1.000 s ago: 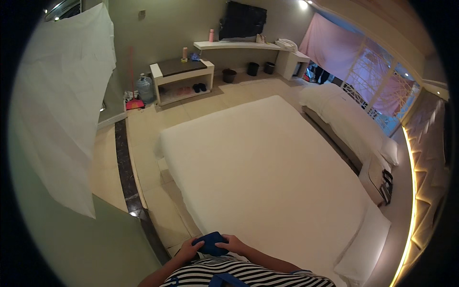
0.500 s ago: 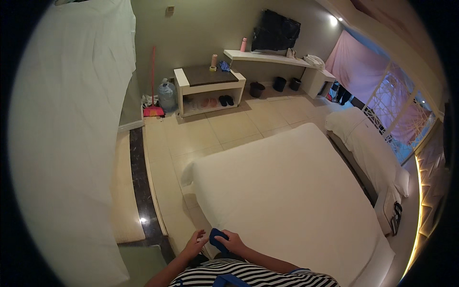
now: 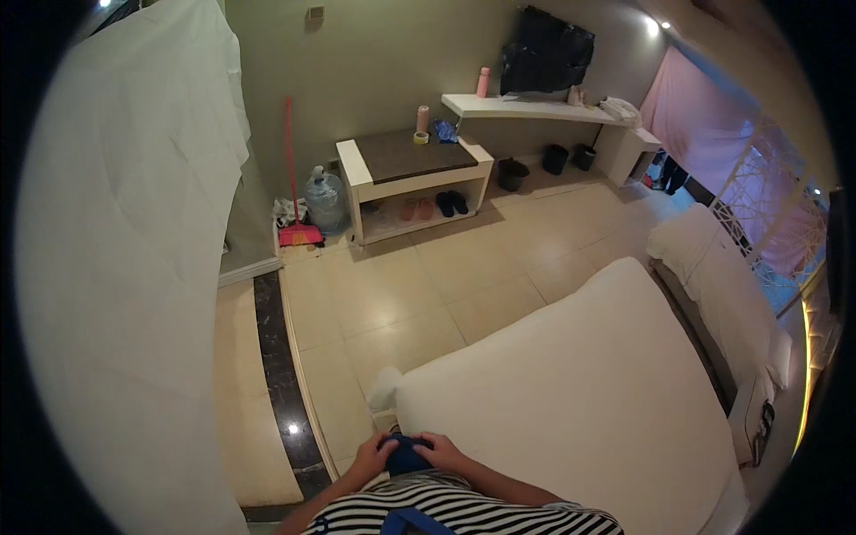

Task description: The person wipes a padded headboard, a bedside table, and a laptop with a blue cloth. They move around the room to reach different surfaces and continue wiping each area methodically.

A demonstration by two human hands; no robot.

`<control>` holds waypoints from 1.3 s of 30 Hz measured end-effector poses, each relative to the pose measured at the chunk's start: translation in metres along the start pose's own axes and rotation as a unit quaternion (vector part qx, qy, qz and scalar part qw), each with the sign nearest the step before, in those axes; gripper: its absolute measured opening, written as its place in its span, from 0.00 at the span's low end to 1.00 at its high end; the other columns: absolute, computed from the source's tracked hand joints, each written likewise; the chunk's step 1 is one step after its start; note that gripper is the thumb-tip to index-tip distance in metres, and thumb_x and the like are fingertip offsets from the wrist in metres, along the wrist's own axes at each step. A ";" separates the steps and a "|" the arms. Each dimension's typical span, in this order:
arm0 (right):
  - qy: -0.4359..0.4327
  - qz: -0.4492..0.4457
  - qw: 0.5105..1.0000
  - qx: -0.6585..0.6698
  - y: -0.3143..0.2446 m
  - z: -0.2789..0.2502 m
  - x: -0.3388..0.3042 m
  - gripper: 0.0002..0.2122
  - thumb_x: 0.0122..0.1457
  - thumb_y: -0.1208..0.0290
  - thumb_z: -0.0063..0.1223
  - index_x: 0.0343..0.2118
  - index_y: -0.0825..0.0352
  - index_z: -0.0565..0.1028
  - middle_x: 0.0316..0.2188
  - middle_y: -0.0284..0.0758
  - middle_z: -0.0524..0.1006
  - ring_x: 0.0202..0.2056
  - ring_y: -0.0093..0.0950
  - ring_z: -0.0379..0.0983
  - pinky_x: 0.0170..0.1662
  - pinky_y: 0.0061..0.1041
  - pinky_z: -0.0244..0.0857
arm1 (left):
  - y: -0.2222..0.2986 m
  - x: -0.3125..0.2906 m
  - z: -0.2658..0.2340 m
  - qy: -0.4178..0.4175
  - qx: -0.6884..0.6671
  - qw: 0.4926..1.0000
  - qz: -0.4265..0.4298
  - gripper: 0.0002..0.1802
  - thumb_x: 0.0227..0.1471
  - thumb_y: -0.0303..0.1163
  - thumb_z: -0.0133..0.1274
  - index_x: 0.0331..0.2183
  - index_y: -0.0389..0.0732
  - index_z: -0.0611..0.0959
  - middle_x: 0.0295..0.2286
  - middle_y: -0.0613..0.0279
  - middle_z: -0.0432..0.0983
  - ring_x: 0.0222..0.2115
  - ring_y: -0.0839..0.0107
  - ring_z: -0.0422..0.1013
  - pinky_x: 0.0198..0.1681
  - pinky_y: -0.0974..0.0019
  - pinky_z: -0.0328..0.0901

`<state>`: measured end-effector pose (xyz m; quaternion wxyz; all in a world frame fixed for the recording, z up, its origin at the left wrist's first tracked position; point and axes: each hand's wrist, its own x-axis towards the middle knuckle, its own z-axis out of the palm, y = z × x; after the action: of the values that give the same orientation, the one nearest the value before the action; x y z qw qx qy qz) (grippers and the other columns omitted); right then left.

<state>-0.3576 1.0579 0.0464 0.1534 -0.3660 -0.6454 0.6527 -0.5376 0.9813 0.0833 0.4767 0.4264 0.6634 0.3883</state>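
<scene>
A dark blue cloth is held between my two hands, close in front of my striped shirt. My left hand grips its left side, thumb over the top. On the other side my right hand is closed on it as well, with the thumb bent inward. Whether the cloth is folded or a pouch, I cannot tell. Beside and beyond my hands lies a bed with a white sheet, whose near-left corner bunches up next to the left hand.
A white bench holds slippers on its low shelf. Next to it stand a water jug and a red broom. Dark bins sit under a wall shelf. A white sheet hangs at left.
My left hand, apart from the cloth before, now grips it together with my right hand. The cloth is spread wider between them. The view has shifted, so the room appears further right and lower.
</scene>
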 end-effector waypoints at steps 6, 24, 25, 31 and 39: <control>0.080 -0.101 0.989 0.074 -0.084 -0.047 0.124 0.11 0.55 0.75 0.48 0.41 0.70 0.72 0.33 0.35 0.75 0.34 0.21 0.70 0.40 0.20 0.64 | 0.050 0.115 -0.056 0.046 -0.068 0.997 -0.001 0.15 0.52 0.36 0.52 0.38 0.36 0.75 0.29 0.59 0.74 0.30 0.74 0.70 0.35 0.70 0.65; 0.308 0.002 0.949 0.070 -0.136 -0.153 0.341 0.09 0.55 0.73 0.53 0.37 0.70 0.74 0.30 0.31 0.75 0.31 0.19 0.70 0.37 0.18 0.65 | 0.120 0.424 -0.136 -0.197 -0.142 0.959 -0.145 0.15 0.49 0.35 0.56 0.39 0.40 0.76 0.26 0.68 0.73 0.27 0.77 0.66 0.33 0.74 0.63; 0.316 0.009 0.944 0.094 -0.145 -0.154 0.360 0.09 0.55 0.73 0.53 0.37 0.71 0.73 0.30 0.31 0.75 0.31 0.19 0.69 0.37 0.19 0.64 | 0.124 0.440 -0.142 -0.185 -0.195 0.952 -0.149 0.15 0.49 0.34 0.56 0.39 0.40 0.76 0.27 0.68 0.72 0.29 0.77 0.66 0.35 0.74 0.62; 0.364 0.008 0.931 -0.025 -0.180 -0.179 0.440 0.09 0.56 0.73 0.51 0.38 0.71 0.72 0.28 0.33 0.74 0.31 0.21 0.69 0.36 0.20 0.64 | 0.126 0.521 -0.158 -0.148 -0.223 0.963 -0.031 0.12 0.53 0.32 0.49 0.39 0.38 0.73 0.29 0.62 0.73 0.31 0.73 0.68 0.37 0.70 0.63; 0.497 0.039 0.855 0.142 -0.178 -0.215 0.442 0.11 0.60 0.67 0.46 0.36 0.71 0.72 0.28 0.29 0.73 0.30 0.19 0.66 0.36 0.19 0.63 | 0.185 0.588 -0.127 -0.203 0.035 0.966 0.157 0.15 0.52 0.30 0.49 0.41 0.36 0.71 0.31 0.48 0.74 0.30 0.58 0.73 0.33 0.64 0.66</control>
<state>-0.5634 1.5333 0.1144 0.4784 -0.6406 -0.3690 0.4739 -0.7303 1.5802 0.1077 0.5195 0.6112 0.4907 0.3403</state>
